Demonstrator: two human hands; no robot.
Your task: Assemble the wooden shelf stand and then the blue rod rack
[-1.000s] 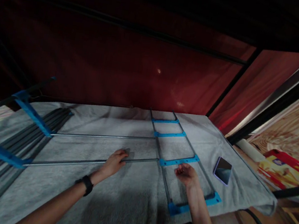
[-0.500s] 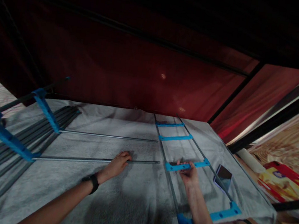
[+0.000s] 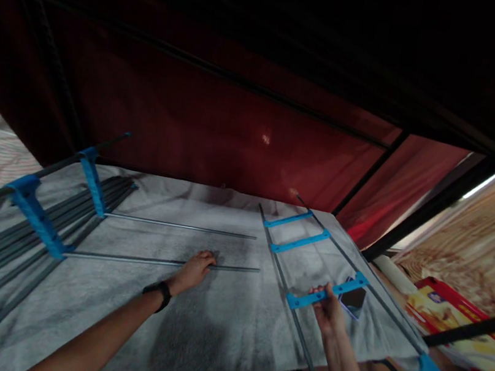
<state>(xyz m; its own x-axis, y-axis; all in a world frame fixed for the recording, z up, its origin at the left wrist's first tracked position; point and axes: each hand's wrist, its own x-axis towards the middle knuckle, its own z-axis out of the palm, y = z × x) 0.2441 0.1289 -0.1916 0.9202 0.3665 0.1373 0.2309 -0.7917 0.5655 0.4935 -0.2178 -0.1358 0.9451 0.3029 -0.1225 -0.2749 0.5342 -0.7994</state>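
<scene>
My left hand (image 3: pixel 198 269) is closed around a thin metal rod (image 3: pixel 134 260), near the rod's free right end. That rod and a second one run out from blue plastic brackets (image 3: pixel 40 219) joined to a frame at the left. My right hand (image 3: pixel 327 306) grips a blue crossbar (image 3: pixel 305 299) of a ladder-like frame (image 3: pixel 281 271). Its long grey tubes carry several blue crossbars, and its near end reaches past the front edge of the bed. A gap separates the free rod ends from this frame.
A grey cloth (image 3: pixel 208 322) covers the surface. Several grey tubes (image 3: pixel 61 213) lie bundled at the left. A phone (image 3: pixel 354 299) lies partly behind the held crossbar. A red and yellow box (image 3: pixel 443 308) stands at the right, beyond a dark post. Red fabric (image 3: pixel 191 127) hangs at the back.
My right hand has lifted and shifted the ladder-like frame to the right and nearer, so its crossbar now overlaps the phone. My left hand stays on the rod. The view has tilted slightly.
</scene>
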